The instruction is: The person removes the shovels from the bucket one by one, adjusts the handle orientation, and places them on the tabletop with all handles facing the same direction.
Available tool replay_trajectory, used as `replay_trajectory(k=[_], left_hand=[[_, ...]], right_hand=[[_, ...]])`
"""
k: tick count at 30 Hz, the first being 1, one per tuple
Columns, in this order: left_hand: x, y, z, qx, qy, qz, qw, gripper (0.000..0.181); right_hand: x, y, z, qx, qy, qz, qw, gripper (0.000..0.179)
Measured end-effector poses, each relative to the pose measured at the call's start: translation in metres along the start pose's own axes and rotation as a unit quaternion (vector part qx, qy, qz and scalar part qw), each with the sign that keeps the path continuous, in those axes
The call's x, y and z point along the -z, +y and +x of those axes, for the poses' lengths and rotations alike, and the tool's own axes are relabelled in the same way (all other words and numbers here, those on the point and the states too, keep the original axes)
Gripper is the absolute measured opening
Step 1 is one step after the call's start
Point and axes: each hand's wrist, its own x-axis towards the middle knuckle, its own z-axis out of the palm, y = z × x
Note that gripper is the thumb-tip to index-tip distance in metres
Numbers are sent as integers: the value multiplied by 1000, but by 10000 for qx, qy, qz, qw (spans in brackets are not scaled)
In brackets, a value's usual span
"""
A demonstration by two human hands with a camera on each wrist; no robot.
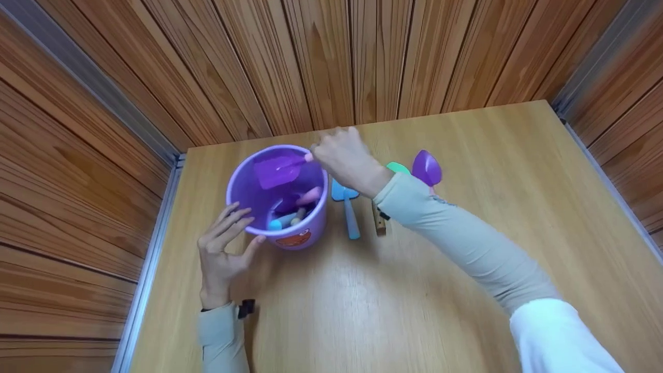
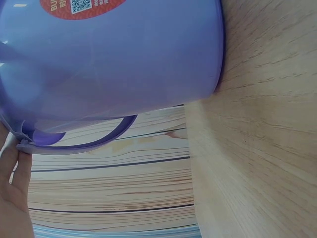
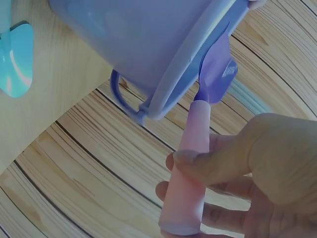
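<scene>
1. The pink grip (image 3: 193,134) of a purple shovel (image 1: 277,172) is pinched between the right hand's (image 1: 344,158) thumb and fingers; in the head view most of it is hidden.
2. The blade is held at the mouth of a purple bucket (image 1: 317,220); the bucket's rim is touched by the left hand (image 1: 225,248), its fingers spread and nearly straight.
3. Inside, a pink handle (image 1: 310,196) and light-blue piece (image 1: 285,220) are seen, jumbled, hard to identify.
4. A green tool (image 1: 398,167), purple scoop (image 1: 428,167) and wooden piece (image 1: 380,223) are partly covered by the right sleeve (image 1: 466,246); a blue shovel (image 1: 351,217) is left beside the bucket.
</scene>
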Motion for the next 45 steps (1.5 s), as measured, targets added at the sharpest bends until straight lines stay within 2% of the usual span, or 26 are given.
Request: replay_trajectory(k=[4,6,12,17,21,30,34,39,45], left_hand=[[0,0,0,12,25,6,10000,44],[-1,0,1,-25,27,7,10000,43],[-2,-1,4,-99,49,-63,9999,42],[-2,-2,5,-93,12,-1,10000,43],[-2,-2,5,-79,-12,-24,10000,42],[-4,-5,3,-138,148,-52,9998,41],[-4,-5,3,-81,156,-44,9998,43],[-4,-4,3,-10,90,-30,10000,43],[-5,-4,3,-17,104,-54,9999,42]], right_hand=[[2,12,-14,-47,-172,671,9976,22],[3,20,-20,-136,-375,1254,9913,29],[1,45,-40,-440,-543,2774,9582,33],[-7,61,-56,-808,-632,3430,9337,39],[-16,71,-67,-1137,-746,3935,9092,40],[-35,91,-89,-1826,-840,4586,8656,49],[-43,101,-99,-2116,-881,4757,8492,50],[-51,118,-113,-2351,-948,5072,8237,52],[-60,136,-132,-2634,-1012,5101,8125,52]])
